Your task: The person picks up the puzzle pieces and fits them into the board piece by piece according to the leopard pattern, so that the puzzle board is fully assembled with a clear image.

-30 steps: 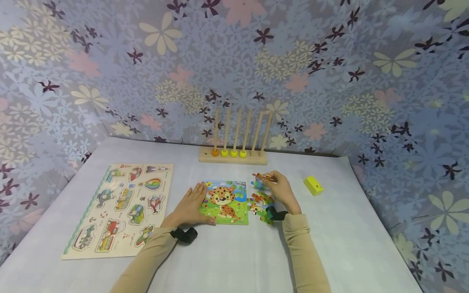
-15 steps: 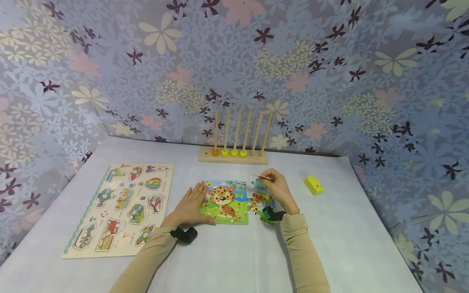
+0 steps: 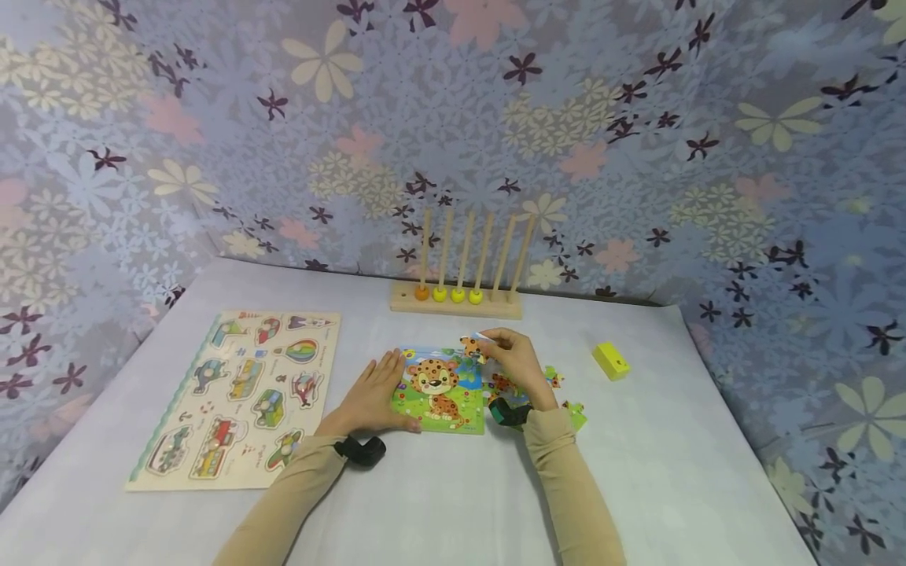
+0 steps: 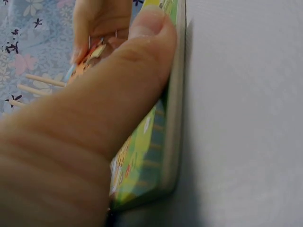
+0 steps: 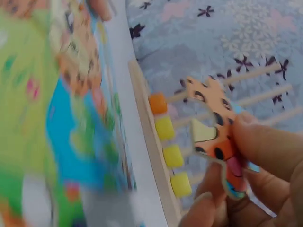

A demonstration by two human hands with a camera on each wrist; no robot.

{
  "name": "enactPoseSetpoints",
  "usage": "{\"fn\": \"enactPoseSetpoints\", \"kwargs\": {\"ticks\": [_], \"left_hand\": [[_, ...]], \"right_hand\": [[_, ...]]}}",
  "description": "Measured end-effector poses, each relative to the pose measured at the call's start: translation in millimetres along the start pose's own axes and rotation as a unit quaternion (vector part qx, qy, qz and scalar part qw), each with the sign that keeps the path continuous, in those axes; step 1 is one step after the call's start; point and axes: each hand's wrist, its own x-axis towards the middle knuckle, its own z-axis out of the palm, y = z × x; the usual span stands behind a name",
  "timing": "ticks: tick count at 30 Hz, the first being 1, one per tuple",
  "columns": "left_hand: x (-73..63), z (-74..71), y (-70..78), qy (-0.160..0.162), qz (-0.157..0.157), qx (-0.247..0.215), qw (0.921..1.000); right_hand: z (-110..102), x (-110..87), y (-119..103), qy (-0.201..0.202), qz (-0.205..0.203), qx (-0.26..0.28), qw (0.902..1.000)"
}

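Note:
A square puzzle board [image 3: 467,401] with a spotted leopard cub picture lies on the table before me. My left hand [image 3: 370,398] rests along its left side, fingers spread toward the top corner. In the left wrist view the thumb [image 4: 149,35] lies along the board's near edge. Between thumb and fingers, my right hand [image 3: 520,363] pinches an orange spotted puzzle piece [image 5: 215,125] above the board's upper right corner. Loose puzzle pieces [image 3: 499,383] lie right of the board, partly hidden under the right hand and wrist.
At the back stands a wooden peg rack [image 3: 456,309] with one orange and several yellow beads. A wooden knob puzzle with vehicle pictures [image 3: 241,478] lies on the left, a yellow block [image 3: 611,361] on the right. Patterned fabric rises behind the table.
My right hand has moved left with the piece, from over the loose pieces to the board's upper right corner. More loose pieces now show beside the right forearm. The left hand stays put.

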Motion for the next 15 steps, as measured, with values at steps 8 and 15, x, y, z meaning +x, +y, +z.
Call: {"fn": "enactPoseSetpoints", "kwargs": {"ticks": [8,15], "left_hand": [[2.4,-1.2,1.4,-0.003,0.0,0.008,1.0],[0.5,-0.2,-0.8,0.004,0.006,-0.01,0.9999]], "right_hand": [[34.7,12.5,-8.7,-0.044,-0.013,-0.039,0.9982],[51.0,11.4,-9.8,-0.047,-0.016,-0.058,0.9971]]}}
